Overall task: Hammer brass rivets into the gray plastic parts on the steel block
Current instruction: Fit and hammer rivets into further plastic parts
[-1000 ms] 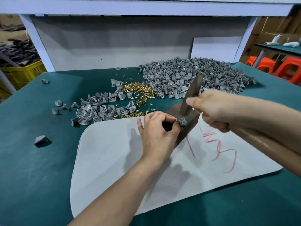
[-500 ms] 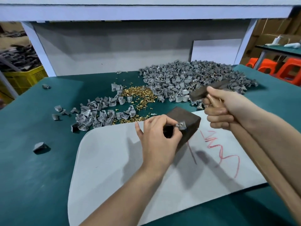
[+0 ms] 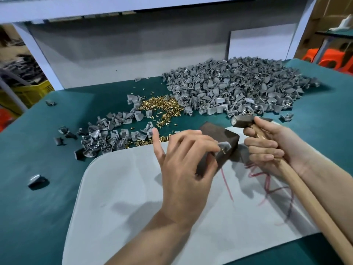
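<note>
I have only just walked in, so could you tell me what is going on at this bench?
A person is riveting at a green table. The left hand pinches a small gray plastic part, brass rivet showing, against the dark steel block, which stands on a pale gray mat. The right hand grips a wooden-handled hammer just below its head, held beside the block and not touching the part. A large heap of gray plastic parts and a scatter of brass rivets lie behind.

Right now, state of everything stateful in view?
left hand, pinches gray part on steel block
right hand, grips hammer handle
hammer, raised, head clear of part
gray part, at block's corner, rivet in it
steel block, on white mat
loose rivets, heaped on table
</note>
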`<state>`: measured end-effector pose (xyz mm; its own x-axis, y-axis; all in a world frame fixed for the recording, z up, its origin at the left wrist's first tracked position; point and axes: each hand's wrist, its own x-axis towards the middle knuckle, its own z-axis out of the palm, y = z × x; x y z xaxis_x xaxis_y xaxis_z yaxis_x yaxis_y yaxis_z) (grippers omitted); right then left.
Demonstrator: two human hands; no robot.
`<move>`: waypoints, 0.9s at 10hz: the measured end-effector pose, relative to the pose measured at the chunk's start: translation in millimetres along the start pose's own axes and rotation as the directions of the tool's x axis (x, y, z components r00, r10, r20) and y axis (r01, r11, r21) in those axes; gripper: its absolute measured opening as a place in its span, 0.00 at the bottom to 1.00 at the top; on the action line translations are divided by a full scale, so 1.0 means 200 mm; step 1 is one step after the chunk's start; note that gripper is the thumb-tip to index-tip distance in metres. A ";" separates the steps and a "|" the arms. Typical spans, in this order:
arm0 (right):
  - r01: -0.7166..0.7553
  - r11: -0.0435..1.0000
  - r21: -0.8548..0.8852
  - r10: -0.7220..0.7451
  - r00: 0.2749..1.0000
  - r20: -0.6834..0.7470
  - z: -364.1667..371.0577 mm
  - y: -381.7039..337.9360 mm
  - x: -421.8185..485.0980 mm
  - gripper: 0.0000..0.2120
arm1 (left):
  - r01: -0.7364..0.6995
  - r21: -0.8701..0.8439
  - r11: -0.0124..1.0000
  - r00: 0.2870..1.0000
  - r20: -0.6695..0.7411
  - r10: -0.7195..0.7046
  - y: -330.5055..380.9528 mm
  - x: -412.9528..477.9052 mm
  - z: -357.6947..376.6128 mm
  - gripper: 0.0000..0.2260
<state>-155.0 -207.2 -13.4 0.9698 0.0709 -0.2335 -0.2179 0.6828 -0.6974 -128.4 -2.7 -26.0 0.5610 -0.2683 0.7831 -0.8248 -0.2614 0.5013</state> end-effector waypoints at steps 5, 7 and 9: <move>0.006 1.000 0.022 -0.005 0.999 -0.035 0.03 0.01 -0.02 0.20 | 0.058 -0.033 0.998 0.998 -0.002 -0.058 0.01 -0.01 0.00 0.06; 0.012 1.000 0.021 -0.011 0.999 -0.040 0.02 0.01 -0.01 0.20 | 0.204 -0.103 0.974 0.979 0.002 -0.205 0.01 -0.01 0.00 0.01; 0.063 0.993 0.096 -0.055 0.995 -0.086 0.01 0.01 0.00 0.17 | 0.425 -0.227 0.876 0.905 0.121 -0.407 0.00 -0.01 0.00 0.04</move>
<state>-155.2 -204.1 -13.5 0.9673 -0.0290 -0.2522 -0.1450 0.7523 -0.6426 -129.4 -1.4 -28.2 0.8523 -0.2483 0.4604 -0.5007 -0.1321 0.8555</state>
